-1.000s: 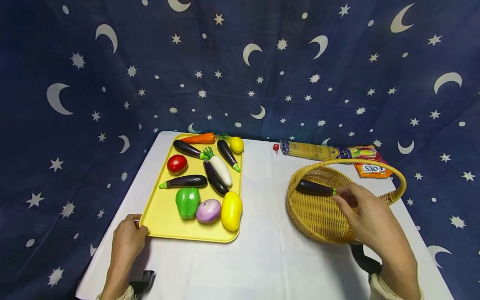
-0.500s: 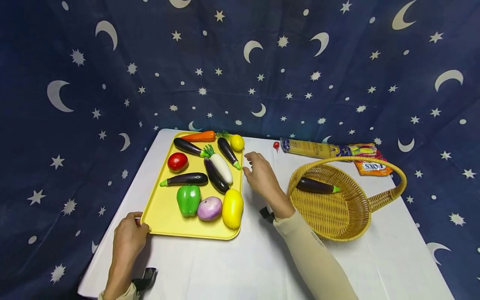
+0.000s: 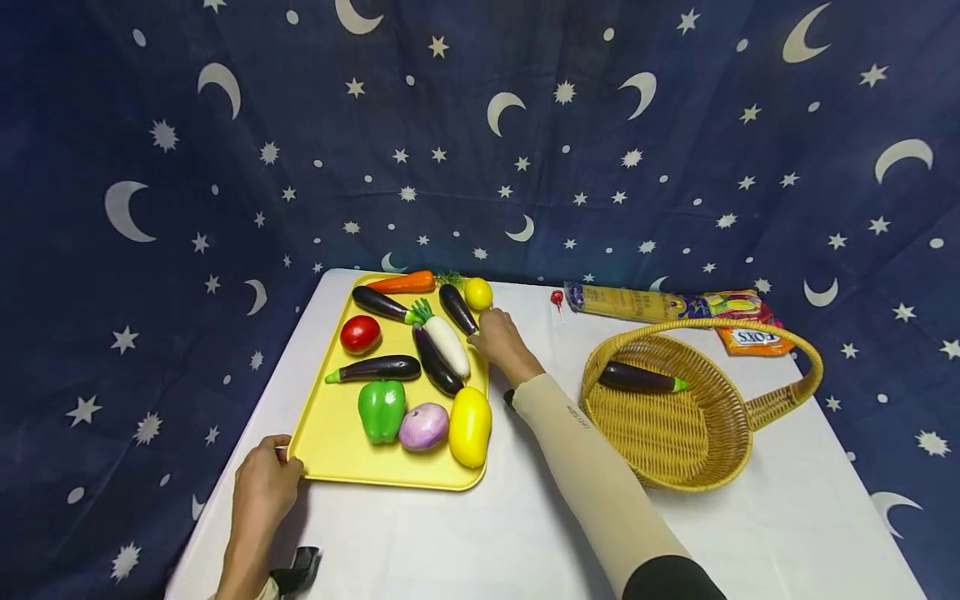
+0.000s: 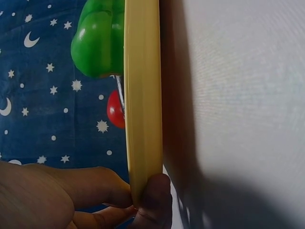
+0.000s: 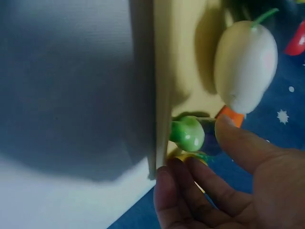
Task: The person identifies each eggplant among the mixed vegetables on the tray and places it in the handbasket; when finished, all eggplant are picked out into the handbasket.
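My left hand (image 3: 264, 483) pinches the near left corner of the yellow tray (image 3: 337, 458); the left wrist view shows thumb and fingers on either side of its rim (image 4: 144, 109). My right hand (image 3: 506, 343) is at the tray's right edge, over the green end of an eggplant (image 3: 456, 307). In the right wrist view the thumb and fingers stand spread around that eggplant's green cap (image 5: 188, 133), with a gap between them. Also on the tray are several other eggplants, a white radish (image 3: 446, 340), a tomato (image 3: 361, 334), and a green bell pepper (image 3: 382, 411).
A wicker basket (image 3: 738, 442) with a tall handle stands on the right, holding one eggplant (image 3: 637, 378). Behind it lie a pasta packet (image 3: 626, 302), an orange packet (image 3: 753, 339) and a red lollipop (image 3: 557, 297). The tray also bears a carrot (image 3: 405, 282), purple onion (image 3: 423, 427), mango (image 3: 470, 427) and lemon (image 3: 478, 293).
My right hand has let go of the eggplant in the basket and moved left to an eggplant at the tray's right edge. The left hand keeps its hold on the tray corner.
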Tool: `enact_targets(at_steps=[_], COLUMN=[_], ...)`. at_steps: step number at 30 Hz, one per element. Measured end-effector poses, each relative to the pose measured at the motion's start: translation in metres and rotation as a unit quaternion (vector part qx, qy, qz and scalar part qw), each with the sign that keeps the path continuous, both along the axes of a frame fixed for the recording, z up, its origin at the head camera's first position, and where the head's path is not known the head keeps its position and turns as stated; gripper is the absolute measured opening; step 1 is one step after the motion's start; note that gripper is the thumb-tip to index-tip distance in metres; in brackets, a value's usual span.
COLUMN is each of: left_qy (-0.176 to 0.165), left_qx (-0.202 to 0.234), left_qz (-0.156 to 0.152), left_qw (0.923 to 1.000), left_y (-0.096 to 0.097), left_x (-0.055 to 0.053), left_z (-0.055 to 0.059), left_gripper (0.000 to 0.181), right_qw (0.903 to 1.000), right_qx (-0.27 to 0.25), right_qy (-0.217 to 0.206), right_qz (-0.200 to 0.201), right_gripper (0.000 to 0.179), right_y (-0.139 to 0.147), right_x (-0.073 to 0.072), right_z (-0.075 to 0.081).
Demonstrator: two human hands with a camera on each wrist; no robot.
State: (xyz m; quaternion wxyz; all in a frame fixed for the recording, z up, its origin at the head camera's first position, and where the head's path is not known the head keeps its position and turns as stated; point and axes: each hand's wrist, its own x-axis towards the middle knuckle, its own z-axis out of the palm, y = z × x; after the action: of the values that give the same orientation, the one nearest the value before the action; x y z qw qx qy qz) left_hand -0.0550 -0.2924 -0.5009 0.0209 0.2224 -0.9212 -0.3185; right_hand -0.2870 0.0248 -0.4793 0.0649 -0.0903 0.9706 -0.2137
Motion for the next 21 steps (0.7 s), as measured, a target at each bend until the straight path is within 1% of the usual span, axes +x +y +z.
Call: enact_targets(at_steps=[6, 11, 13, 16, 21], left_qy=[-0.006, 0.002, 0.005, 0.007, 0.008], left_qx=[0.0, 0.002, -0.001, -0.006, -0.015], left_qz=[0.002, 0.002, 0.004, 0.008, 0.012], left_qw=[1.0, 1.0, 1.0, 0.9999, 0.9998], left_y=[0.001, 0.005, 0.007, 0.008, 0.006], left_x=[-0.001, -0.003, -0.002, -0.001, 0.0], left_z=[0.001, 0.001, 0.001, 0.001, 0.0], left_gripper=[0.05, 0.048, 0.048, 0.047, 0.047], right_qw=[1.0, 0.9997, 0.9992, 0.9972, 0.9901], right_qx=[-0.005, -0.012, -0.02, -0.038, -0.071], right_qy=[0.002, 0.017, 0.03, 0.061, 0.118], right_qz=[-0.003, -0.016, -0.019, -0.022, -0.028], right_gripper=[0.037, 0.033, 0.03, 0.025, 0.021], right_y=[-0.001, 0.004, 0.006, 0.006, 0.008], right_x=[-0.007, -0.008, -0.006, -0.001, 0.01], right_z=[-0.01, -0.011, -0.009, -0.006, 0.008])
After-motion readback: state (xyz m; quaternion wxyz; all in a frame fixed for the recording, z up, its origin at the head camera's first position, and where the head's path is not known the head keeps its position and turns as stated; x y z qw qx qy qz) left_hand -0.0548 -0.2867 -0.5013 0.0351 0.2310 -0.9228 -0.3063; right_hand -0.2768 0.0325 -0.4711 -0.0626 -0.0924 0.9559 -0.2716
